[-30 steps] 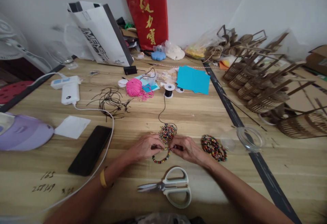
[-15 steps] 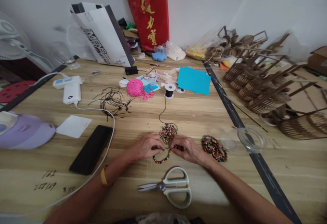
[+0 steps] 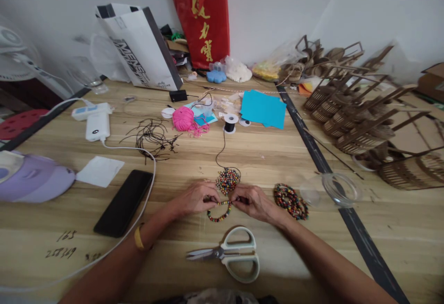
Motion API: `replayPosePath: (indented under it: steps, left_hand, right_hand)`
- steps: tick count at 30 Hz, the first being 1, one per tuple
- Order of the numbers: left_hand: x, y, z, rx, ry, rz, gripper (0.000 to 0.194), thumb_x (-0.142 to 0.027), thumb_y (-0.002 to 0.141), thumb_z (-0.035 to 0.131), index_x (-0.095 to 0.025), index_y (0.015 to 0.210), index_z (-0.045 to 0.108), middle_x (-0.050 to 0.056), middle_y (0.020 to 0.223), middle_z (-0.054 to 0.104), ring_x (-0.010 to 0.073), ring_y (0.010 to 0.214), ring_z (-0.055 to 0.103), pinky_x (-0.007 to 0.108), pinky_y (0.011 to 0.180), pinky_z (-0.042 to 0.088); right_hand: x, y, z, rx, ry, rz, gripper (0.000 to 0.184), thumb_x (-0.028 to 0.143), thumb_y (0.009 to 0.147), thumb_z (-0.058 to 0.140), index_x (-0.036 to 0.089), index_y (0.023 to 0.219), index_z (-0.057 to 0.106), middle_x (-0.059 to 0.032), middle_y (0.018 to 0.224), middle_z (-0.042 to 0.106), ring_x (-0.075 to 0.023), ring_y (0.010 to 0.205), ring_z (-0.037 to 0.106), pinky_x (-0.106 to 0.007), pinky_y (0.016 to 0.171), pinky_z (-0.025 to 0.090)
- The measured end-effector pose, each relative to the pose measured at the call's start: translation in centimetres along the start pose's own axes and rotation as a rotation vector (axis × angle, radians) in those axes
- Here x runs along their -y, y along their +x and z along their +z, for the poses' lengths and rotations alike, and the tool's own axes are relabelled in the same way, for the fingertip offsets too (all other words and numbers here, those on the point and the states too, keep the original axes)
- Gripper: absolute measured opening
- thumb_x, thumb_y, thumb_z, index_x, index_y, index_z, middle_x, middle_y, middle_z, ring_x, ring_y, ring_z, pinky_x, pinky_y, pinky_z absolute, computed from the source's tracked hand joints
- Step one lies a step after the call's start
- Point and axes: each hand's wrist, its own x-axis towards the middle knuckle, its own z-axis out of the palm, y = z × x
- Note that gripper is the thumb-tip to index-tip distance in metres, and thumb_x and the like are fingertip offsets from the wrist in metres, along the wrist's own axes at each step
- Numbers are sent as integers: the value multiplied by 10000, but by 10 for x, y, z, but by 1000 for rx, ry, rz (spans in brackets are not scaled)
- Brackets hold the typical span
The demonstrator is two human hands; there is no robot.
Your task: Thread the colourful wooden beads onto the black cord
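Observation:
Between my hands a string of colourful beads (image 3: 219, 220) hangs in a loop just above or on the table. My left hand (image 3: 199, 197) pinches its left side with thumb and forefinger. On the other side my right hand (image 3: 252, 201) is closed on the string's right end, where the cord shows. Directly beyond lies a pile of loose beads (image 3: 227, 180). A black cord curves from a spool (image 3: 229, 124) down past the pile toward my right hand. Scissors (image 3: 225, 253) with pale handles rest on the near side. Several beaded strings (image 3: 290, 201) are heaped right of my right hand.
A black phone (image 3: 124, 203) and a white cable lie at left, near cut black cords (image 3: 152, 138). Pink yarn (image 3: 183, 118) and blue sheets (image 3: 263, 109) sit farther back. Woven baskets (image 3: 360, 128) stand at right, with a clear coil (image 3: 342, 189) before them.
My left hand has slid slightly left along the string, away from my right hand, uncovering more beads between them. My right hand stays nearly still.

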Motion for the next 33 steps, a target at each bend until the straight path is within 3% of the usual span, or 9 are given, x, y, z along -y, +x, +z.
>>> replayPosePath:
  steps: [9,27,33]
  left_hand:
    - [6,-2,3,-4,-10,19,88,-175,793,620,-159,790,706,40,767,655,155,730,581,259,721,418]
    - [-4,-2,-4,81,40,20,108,-142,783,616,-151,853,698,57,827,658,173,805,596,259,745,422]
    - [-3,-3,-3,59,56,4,79,-122,753,616,-152,808,664,41,813,651,171,796,583,264,753,417]
  right_hand:
    - [-1,0,0,0,16,-7,106,119,853,542,155,795,623,-23,763,623,-116,652,546,-204,599,391]
    - [-5,0,4,-20,9,-23,105,124,844,546,166,784,621,-15,732,607,-113,623,525,-203,571,382]
    - [-4,0,3,-4,13,-12,107,110,841,546,164,778,614,-14,730,602,-115,632,526,-206,580,379]
